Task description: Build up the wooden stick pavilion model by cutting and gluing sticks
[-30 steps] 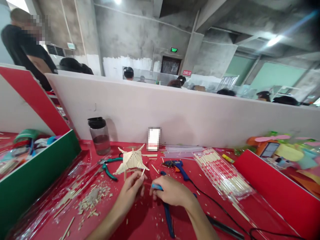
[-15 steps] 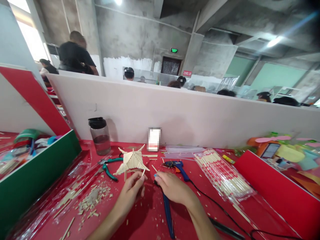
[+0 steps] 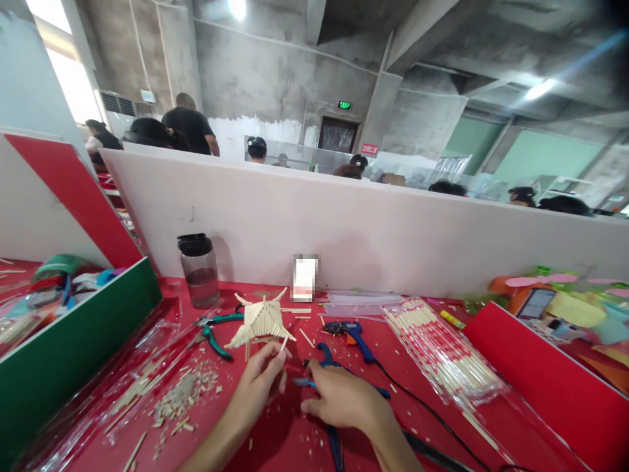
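Note:
My left hand [image 3: 260,377] is closed, pinching a short wooden stick [image 3: 284,343] between thumb and fingertips. Just beyond it stands a small roof-shaped model [image 3: 264,319] built of pale sticks, with upturned corners. My right hand [image 3: 341,396] is bent over a blue-handled hand tool [image 3: 335,446], which it partly hides. From its curled fingers a slim blue pen-like object [image 3: 303,382] points left; its exact kind is unclear. Behind this hand lies a blue glue gun [image 3: 351,331] with a black cord. Green-handled pliers [image 3: 216,344] rest left of the model.
Stick offcuts [image 3: 184,393] are heaped at left. A water bottle [image 3: 199,272] and a bright phone-like screen [image 3: 305,278] stand by the white partition [image 3: 368,229]. Bagged sticks [image 3: 442,347] lie at right. Green [image 3: 98,305] and red [image 3: 545,373] panels flank the table. People sit beyond.
My right hand has moved down and nearer, onto the blue-handled tool, whose spread handles now show more. My left hand keeps its stick beside the model. A standing person beyond the partition has shifted right.

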Available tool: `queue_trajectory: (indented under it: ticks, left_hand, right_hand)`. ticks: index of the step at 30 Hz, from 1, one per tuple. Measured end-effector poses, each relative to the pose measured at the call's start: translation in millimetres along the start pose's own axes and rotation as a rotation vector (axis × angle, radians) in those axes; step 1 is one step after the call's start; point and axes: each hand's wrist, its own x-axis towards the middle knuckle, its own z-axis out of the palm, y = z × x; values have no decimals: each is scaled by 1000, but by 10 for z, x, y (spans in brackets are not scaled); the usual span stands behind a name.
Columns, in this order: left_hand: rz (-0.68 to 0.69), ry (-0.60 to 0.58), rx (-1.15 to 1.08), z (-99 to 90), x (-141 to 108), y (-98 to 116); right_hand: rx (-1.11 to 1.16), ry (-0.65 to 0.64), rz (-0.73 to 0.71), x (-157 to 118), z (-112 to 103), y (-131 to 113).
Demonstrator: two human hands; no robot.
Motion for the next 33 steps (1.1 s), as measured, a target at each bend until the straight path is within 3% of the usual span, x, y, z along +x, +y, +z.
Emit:
queue_trajectory:
  ticks: [5, 10, 16, 19, 23, 29, 33]
  left_hand:
    - [5, -4, -2, 1, -11, 3]
    - [-12, -3, -23, 14, -26, 41]
    - [-23, 15, -57, 11, -13, -18]
    - [-22, 9, -96, -9, 9, -107]
    - [-16, 22, -109, -19, 22, -155]
    - [-7, 22, -55, 3, 9, -57]
    - [20, 20, -32, -7, 11, -60]
  right_hand:
    - [113, -12, -134, -191, -204, 73]
    - [614, -26, -358, -244, -372, 82]
    - [1243, 221, -551, -86, -302, 52]
    - [1439, 396, -616, 1, -237, 54]
    - [1397, 541, -531, 119, -167, 50]
    - [900, 772, -389, 185, -96, -74]
    - [785, 812, -371, 184, -39, -168]
